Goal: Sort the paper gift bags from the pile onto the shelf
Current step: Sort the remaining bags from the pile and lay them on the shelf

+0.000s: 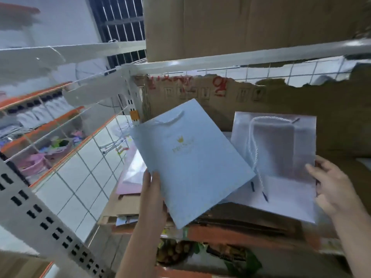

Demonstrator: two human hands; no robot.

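A flat light-blue gift bag (190, 163) with a small gold crown logo and a cord handle tilts over the shelf, held at its lower left edge by my left hand (153, 195). To its right a white gift bag (281, 157) with twisted white cord handles lies flat, partly under the blue one. My right hand (331, 185) grips that white bag's right edge. Beneath both lies a stack of brown paper bags (251, 219) on the shelf. A pink bag (130, 177) lies at the left of the stack.
A torn cardboard sheet (261, 101) with red writing lines the back of the shelf. A large cardboard box (251, 23) sits on the wire shelf above. A white perforated upright (40, 213) stands at the left, with orange-edged racks (44, 125) of goods beyond it.
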